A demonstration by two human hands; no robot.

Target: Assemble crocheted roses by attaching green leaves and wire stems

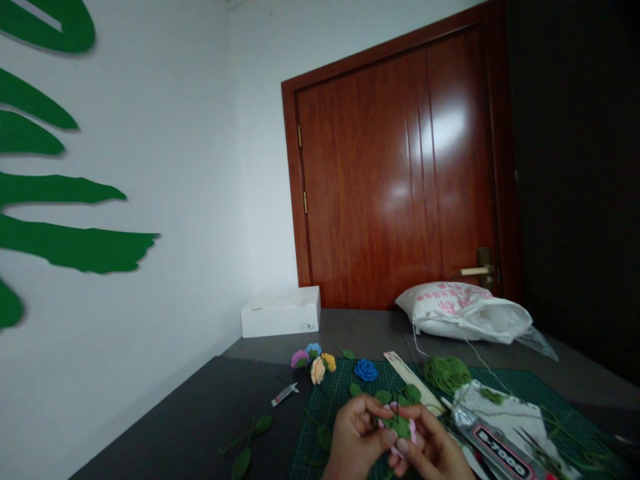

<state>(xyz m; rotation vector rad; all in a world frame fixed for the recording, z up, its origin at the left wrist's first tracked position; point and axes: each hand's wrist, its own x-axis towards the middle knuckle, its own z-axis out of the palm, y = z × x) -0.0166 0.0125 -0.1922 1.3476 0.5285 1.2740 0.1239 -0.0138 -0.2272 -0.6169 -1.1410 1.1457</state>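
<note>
Near the bottom centre, my left hand [359, 432] and my right hand [427, 440] hold one small pink and green crocheted piece [398, 427] between them. Fingertips and thumbs of both hands pinch it from either side, with its green part facing up and pink edges showing around it. A thin dark stem or tool stands up at its middle; which of these it is I cannot tell. Green leaves [383, 396] lie just beyond my fingers on the green cutting mat [345, 382]. A blue crocheted flower [366, 370] rests farther back.
Small crocheted flowers [317, 371], a small tube [285, 395] and leaf stems [242, 462] lie left. A ruler [414, 381], green yarn [447, 375], a B-7000 glue tube [500, 451] and a white sack [450, 310] are right. A white box [281, 313] stands behind.
</note>
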